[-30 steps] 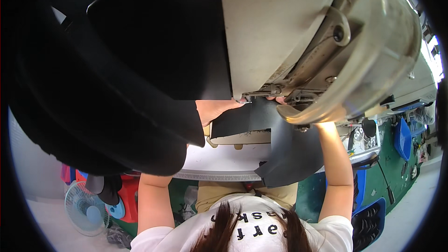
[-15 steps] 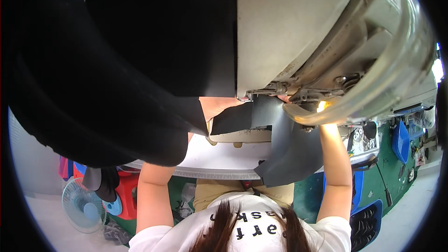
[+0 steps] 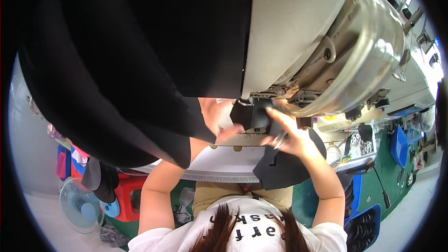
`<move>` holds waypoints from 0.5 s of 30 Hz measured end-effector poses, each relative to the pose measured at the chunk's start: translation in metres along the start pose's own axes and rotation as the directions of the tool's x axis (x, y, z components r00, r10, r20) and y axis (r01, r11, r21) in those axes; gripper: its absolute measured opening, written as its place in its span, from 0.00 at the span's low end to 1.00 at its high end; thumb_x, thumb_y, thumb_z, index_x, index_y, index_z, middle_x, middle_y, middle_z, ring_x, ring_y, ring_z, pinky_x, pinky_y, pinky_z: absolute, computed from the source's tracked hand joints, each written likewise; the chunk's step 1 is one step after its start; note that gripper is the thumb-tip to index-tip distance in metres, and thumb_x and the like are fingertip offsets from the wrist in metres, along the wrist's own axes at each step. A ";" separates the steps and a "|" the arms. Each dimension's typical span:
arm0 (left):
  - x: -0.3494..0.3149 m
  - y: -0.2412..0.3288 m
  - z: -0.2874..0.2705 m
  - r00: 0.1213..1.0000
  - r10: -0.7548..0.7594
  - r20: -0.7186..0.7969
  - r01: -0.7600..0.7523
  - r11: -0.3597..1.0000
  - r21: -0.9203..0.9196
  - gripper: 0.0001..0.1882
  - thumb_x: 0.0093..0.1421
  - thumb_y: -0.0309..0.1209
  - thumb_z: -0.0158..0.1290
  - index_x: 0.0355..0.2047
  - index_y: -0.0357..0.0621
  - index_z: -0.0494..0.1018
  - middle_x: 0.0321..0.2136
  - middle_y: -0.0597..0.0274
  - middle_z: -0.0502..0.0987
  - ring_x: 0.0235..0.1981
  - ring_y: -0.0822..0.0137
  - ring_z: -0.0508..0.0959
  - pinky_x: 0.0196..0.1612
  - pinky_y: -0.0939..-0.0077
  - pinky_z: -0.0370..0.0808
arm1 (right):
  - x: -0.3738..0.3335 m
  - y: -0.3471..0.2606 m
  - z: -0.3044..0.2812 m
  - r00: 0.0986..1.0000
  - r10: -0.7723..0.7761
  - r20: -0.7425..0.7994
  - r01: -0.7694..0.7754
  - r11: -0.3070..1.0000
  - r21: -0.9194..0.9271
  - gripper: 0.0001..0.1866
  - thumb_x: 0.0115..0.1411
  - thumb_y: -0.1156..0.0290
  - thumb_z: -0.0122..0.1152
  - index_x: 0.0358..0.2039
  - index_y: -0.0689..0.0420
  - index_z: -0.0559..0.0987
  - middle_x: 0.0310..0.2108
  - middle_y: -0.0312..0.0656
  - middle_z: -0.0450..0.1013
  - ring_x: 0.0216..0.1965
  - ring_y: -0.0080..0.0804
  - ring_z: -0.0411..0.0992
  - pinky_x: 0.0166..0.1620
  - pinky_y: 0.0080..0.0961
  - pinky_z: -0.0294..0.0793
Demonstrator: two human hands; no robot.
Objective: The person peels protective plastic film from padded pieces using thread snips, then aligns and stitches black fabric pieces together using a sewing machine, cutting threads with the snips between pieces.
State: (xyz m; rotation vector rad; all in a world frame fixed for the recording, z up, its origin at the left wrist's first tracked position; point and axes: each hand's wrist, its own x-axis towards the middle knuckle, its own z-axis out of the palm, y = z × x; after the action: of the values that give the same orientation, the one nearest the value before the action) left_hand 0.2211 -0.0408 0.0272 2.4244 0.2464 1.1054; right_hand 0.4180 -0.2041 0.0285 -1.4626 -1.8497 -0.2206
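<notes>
A pale sewing machine [image 3: 289, 28] fills the upper middle. Beneath its needle area lies a piece of black cloth [image 3: 291, 165], which drapes over the front edge of the white table [image 3: 219, 158]. My left hand [image 3: 218, 116] is just left of the cloth, fingers apart, partly covered by large dark sheets [image 3: 140, 88]. To the right, my right hand [image 3: 291, 135] hovers over the cloth with its fingers stretched out and somewhat blurred. Something thin and shiny shows at its fingers; I cannot tell what it is.
A clear curved guard [image 3: 373, 51] juts from the machine's right. Low on the left are a fan [image 3: 81, 205] and a red stool [image 3: 127, 198]. On the right stand a blue bin of dark pieces [image 3: 366, 226] and another blue tub [image 3: 399, 144]. A ruler strip [image 3: 219, 177] edges the table.
My right hand has come out from under the machine head, toward me and left. My left hand has spread its fingers beside the cloth. The view has shifted slightly.
</notes>
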 end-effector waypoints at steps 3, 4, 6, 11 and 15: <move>-0.014 0.001 0.026 0.875 0.437 -0.210 -0.359 0.875 0.324 0.33 0.43 0.45 0.67 0.47 0.48 0.67 0.51 0.50 0.71 0.50 0.50 0.73 0.58 0.38 0.54 | 0.005 -0.014 0.011 0.987 -0.115 -0.109 0.095 0.980 -0.172 0.38 0.36 0.63 0.77 0.52 0.54 0.77 0.42 0.47 0.76 0.36 0.44 0.76 0.37 0.34 0.77; -0.017 0.000 0.026 0.893 0.401 -0.206 -0.318 0.884 0.343 0.32 0.43 0.43 0.67 0.47 0.48 0.68 0.51 0.51 0.71 0.50 0.50 0.73 0.57 0.38 0.56 | 0.007 -0.014 0.015 0.986 -0.113 -0.120 0.090 0.979 -0.182 0.36 0.36 0.72 0.73 0.52 0.54 0.77 0.46 0.49 0.76 0.35 0.42 0.77 0.36 0.31 0.78; -0.020 -0.002 0.026 0.888 0.422 -0.184 -0.327 0.860 0.392 0.27 0.44 0.37 0.66 0.45 0.48 0.69 0.49 0.52 0.73 0.49 0.51 0.75 0.55 0.40 0.60 | 0.009 -0.013 0.017 0.977 -0.151 -0.152 0.122 0.974 -0.189 0.36 0.34 0.76 0.70 0.52 0.54 0.77 0.48 0.50 0.75 0.34 0.40 0.77 0.34 0.30 0.77; -0.015 0.005 0.011 0.851 0.509 -0.128 -0.430 0.816 0.385 0.13 0.49 0.25 0.60 0.36 0.45 0.74 0.43 0.53 0.78 0.46 0.54 0.78 0.49 0.52 0.75 | 0.009 -0.011 0.011 0.961 -0.208 -0.182 0.182 0.972 -0.150 0.30 0.33 0.82 0.66 0.44 0.59 0.80 0.46 0.50 0.77 0.29 0.36 0.78 0.31 0.28 0.77; -0.010 0.015 0.004 0.858 0.501 -0.118 -0.438 0.832 0.341 0.10 0.50 0.23 0.59 0.36 0.40 0.77 0.40 0.53 0.79 0.45 0.55 0.79 0.45 0.61 0.79 | 0.012 -0.015 0.002 0.957 -0.249 -0.150 0.218 0.955 -0.201 0.26 0.33 0.81 0.66 0.40 0.60 0.82 0.44 0.46 0.78 0.27 0.33 0.76 0.28 0.26 0.75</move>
State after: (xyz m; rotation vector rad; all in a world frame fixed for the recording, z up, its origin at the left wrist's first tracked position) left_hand 0.2170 -0.0588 0.0260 2.7275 -0.1512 1.6436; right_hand 0.4031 -0.1993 0.0393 -1.2933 -1.8953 -0.6299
